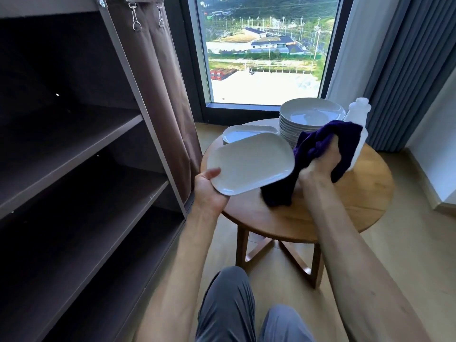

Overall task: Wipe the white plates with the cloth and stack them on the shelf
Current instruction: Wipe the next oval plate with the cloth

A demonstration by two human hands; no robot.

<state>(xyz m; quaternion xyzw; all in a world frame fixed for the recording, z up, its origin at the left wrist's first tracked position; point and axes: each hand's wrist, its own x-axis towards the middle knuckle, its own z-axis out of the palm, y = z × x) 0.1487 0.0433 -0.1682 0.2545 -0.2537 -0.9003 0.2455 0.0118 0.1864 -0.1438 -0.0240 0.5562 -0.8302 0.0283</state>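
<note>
My left hand (209, 187) grips a white rounded-square plate (251, 162) by its near left edge, thumb on top, and holds it tilted above the round wooden table (345, 206). Beside the plate's right edge, my right hand (320, 166) clutches a bunched dark purple cloth (318, 141), part of which hangs down under the plate. Another flat white plate (246, 132) lies on the table behind. A tall stack of round white plates (311, 114) stands at the table's far side. The dark brown shelf unit (74, 149) stands at the left, and its visible boards carry nothing.
A white plastic bottle (359, 112) stands on the table right of the plate stack, partly behind the cloth. A brown fabric cover (167, 95) hangs at the shelf's right side. Behind the table is a window with grey curtains (404, 70). My knees are at the bottom.
</note>
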